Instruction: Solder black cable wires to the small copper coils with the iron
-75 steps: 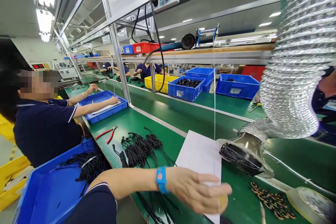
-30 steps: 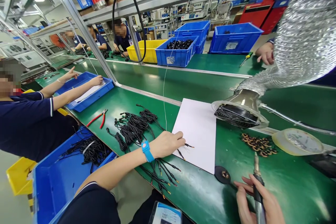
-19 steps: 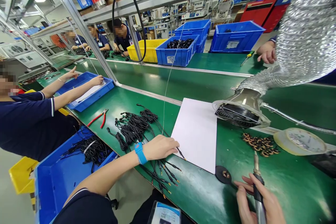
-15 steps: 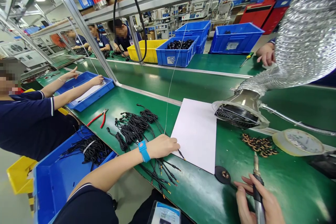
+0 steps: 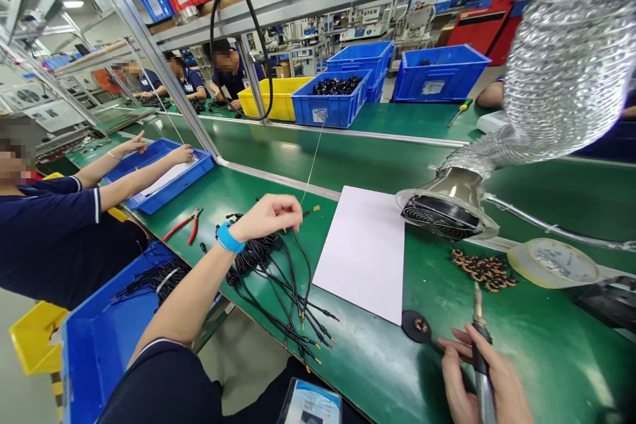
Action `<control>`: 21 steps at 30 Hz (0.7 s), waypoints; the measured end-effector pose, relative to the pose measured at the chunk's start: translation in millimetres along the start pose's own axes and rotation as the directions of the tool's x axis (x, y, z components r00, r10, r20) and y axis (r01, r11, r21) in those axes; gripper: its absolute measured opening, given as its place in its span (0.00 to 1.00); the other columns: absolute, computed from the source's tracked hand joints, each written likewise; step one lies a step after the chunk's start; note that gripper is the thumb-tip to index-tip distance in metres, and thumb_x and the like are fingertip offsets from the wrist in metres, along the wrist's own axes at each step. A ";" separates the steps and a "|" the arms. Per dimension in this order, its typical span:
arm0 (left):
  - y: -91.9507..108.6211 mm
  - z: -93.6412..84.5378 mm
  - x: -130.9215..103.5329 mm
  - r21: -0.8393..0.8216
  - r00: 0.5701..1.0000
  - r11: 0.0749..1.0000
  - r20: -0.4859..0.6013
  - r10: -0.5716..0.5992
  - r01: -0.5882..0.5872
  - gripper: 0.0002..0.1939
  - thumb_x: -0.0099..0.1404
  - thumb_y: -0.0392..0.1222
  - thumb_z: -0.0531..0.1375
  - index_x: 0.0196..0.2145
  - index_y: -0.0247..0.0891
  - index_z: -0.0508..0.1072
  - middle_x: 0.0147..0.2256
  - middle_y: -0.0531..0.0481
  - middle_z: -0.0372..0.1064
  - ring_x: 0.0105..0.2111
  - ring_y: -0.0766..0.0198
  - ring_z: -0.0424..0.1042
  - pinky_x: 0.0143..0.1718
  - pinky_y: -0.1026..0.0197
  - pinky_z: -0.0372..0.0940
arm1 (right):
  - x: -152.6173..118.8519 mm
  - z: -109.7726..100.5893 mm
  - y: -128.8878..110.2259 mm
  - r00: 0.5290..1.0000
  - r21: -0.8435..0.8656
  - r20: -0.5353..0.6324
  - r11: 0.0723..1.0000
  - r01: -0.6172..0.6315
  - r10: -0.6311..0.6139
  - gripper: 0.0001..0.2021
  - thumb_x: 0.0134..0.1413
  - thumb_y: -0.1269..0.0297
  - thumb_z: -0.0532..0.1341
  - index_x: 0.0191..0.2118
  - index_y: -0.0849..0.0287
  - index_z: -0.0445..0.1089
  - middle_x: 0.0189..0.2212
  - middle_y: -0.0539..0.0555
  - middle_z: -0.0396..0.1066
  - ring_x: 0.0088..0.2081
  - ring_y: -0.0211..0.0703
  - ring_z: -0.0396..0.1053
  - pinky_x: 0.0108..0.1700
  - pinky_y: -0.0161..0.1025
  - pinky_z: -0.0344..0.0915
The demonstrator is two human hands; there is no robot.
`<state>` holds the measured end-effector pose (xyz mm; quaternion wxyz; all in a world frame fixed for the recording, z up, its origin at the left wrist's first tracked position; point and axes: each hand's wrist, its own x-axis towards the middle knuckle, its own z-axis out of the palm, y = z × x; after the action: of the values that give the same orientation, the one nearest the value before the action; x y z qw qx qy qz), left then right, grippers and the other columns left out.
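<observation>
My left hand (image 5: 273, 217), with a blue wristband, is raised over the coiled black cables (image 5: 253, 252). Its fingers are pinched on a black cable, whose yellowish tip (image 5: 316, 209) sticks out to the right. More cable ends with orange and red tips fan toward the table's front edge. My right hand (image 5: 489, 374) is closed around a soldering iron (image 5: 481, 351), its tip pointing up and away. Near it lie a round black disc (image 5: 416, 326) with small coppery pieces in it and a heap of small black-and-copper parts (image 5: 481, 269).
A white sheet (image 5: 360, 255) lies between my hands. Beyond it stands a fume fan (image 5: 442, 215) on a silver duct. A tape roll (image 5: 554, 262) sits at right, red-handled cutters (image 5: 183, 225) at left. A thin pale strand (image 5: 314, 162) runs down near my left hand. A co-worker (image 5: 50, 232) sits at left.
My left hand has risen and moved left, off the white sheet's edge, bringing the cable end along. My right hand still holds the soldering iron in nearly the same place.
</observation>
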<state>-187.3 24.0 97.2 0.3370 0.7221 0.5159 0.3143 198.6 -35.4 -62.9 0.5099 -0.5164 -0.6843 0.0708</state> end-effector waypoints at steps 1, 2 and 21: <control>-2.0 1.3 -3.5 0.006 0.987 1.000 0.158 -0.001 0.000 0.15 0.68 0.47 0.59 0.32 0.34 0.77 0.29 0.47 0.75 0.30 0.64 0.72 0.33 0.65 0.64 | 0.2 0.1 0.7 1.000 0.004 0.002 1.000 0.003 -0.003 0.25 0.58 0.63 0.62 0.60 0.63 0.66 0.38 0.60 0.75 0.37 0.49 0.74 0.50 0.48 0.67; -5.5 6.5 -6.7 0.027 0.950 1.000 0.313 -0.002 -0.007 0.16 0.67 0.48 0.60 0.29 0.34 0.79 0.29 0.46 0.76 0.30 0.64 0.72 0.32 0.65 0.63 | 0.3 0.4 1.6 1.000 0.008 0.008 1.000 0.008 -0.008 0.25 0.58 0.63 0.62 0.60 0.63 0.66 0.39 0.59 0.75 0.37 0.49 0.74 0.50 0.48 0.67; -26.8 76.6 -29.2 0.364 0.838 0.912 0.543 -0.041 -0.191 0.08 0.68 0.43 0.58 0.34 0.42 0.76 0.37 0.50 0.69 0.34 0.63 0.70 0.34 0.65 0.59 | -6.1 15.5 11.4 0.996 0.047 -0.072 0.997 -0.055 0.058 0.18 0.61 0.71 0.56 0.56 0.56 0.67 0.36 0.54 0.72 0.35 0.39 0.73 0.39 0.37 0.71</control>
<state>-148.0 -9.9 28.3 0.2992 0.8547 0.4243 -0.0019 193.5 -28.2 -81.1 0.5439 -0.5262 -0.6485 0.0816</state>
